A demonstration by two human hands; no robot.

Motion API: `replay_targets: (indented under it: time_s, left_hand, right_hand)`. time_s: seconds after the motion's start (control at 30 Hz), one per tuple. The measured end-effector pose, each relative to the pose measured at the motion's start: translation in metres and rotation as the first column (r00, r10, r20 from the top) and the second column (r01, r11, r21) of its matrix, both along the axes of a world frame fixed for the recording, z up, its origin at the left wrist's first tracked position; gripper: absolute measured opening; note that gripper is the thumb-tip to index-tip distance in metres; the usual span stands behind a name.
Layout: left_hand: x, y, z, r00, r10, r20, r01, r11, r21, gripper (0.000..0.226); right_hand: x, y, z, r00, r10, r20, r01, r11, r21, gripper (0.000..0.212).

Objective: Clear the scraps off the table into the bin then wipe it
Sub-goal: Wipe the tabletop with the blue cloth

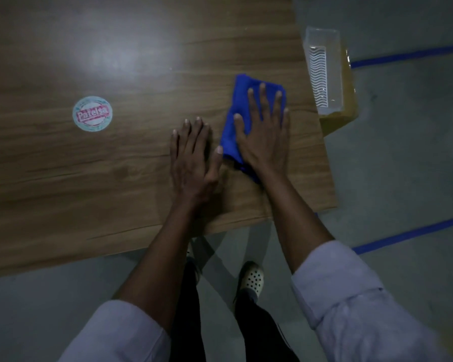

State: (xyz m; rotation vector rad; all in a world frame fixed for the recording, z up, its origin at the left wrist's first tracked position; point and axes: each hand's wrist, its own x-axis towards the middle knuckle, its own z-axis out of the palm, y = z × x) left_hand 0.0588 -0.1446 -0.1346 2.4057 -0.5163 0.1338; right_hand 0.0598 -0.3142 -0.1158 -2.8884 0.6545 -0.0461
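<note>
A folded blue cloth [242, 86] lies on the wooden table [115, 165] near its right edge. My right hand [266, 134] presses flat on the cloth with straight, spread fingers. My left hand [194, 152] rests flat on the bare wood just left of the cloth, its thumb close to the cloth's edge. A clear plastic bin [324, 71] stands just past the table's right edge, on a yellowish box [348, 100]. No scraps show on the tabletop.
A round white and pink sticker [92, 113] is stuck on the table to the left. Blue tape lines [408, 233] run across the grey floor on the right. My feet, one in a white perforated shoe [253, 278], stand below the table's near edge.
</note>
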Motion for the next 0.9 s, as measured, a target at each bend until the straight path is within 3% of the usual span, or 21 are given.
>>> replay_targets:
  time_s: [0.13, 0.23, 0.3, 0.5, 0.57, 0.63, 0.7, 0.8, 0.9]
  left_hand:
    - [0.003, 0.003, 0.005, 0.998, 0.044, -0.035, -0.048, 0.993, -0.104, 0.062]
    - [0.0, 0.005, 0.013, 0.992, 0.085, -0.092, -0.105, 0.966, -0.237, 0.056]
    - [-0.001, 0.007, 0.015, 0.987, 0.105, -0.124, -0.134, 0.957, -0.259, 0.051]
    - [0.004, 0.005, 0.01, 0.993, 0.063, -0.098, -0.076, 0.988, -0.133, 0.046]
    - [0.01, -0.001, 0.008, 0.995, 0.074, -0.062, -0.079, 0.994, -0.077, 0.044]
    - [0.023, -0.008, 0.009, 0.995, 0.093, -0.029, -0.095, 0.989, -0.117, 0.038]
    - [0.04, -0.014, 0.011, 0.992, 0.129, 0.0, -0.125, 0.966, -0.226, 0.031]
    - [0.066, -0.018, 0.017, 0.979, 0.204, 0.003, -0.192, 0.924, -0.331, 0.029]
    - [0.096, -0.028, 0.016, 0.981, 0.193, -0.021, -0.192, 0.946, -0.263, 0.035]
  right_hand:
    - [0.021, 0.033, 0.006, 0.983, 0.184, -0.016, -0.184, 0.983, -0.008, 0.074]
    - [-0.02, 0.044, 0.01, 0.931, 0.364, -0.013, -0.364, 0.931, 0.015, 0.069]
    - [-0.05, 0.04, 0.012, 0.922, 0.387, -0.023, -0.387, 0.922, 0.024, 0.068]
    - [-0.025, -0.01, 0.01, 0.997, -0.001, -0.079, 0.0, 1.0, -0.019, 0.068]
    - [0.005, -0.008, 0.006, 0.996, -0.068, -0.052, 0.067, 0.998, -0.015, 0.071]
    - [0.04, 0.003, 0.003, 0.997, -0.071, -0.04, 0.071, 0.997, 0.0, 0.077]
    - [0.062, 0.021, 0.004, 0.995, 0.081, -0.055, -0.084, 0.995, -0.051, 0.08]
    - [0.064, 0.032, 0.007, 0.9, 0.433, -0.056, -0.435, 0.9, -0.023, 0.071]
    - [0.051, 0.001, 0.007, 0.872, 0.489, -0.009, -0.489, 0.872, 0.024, 0.071]
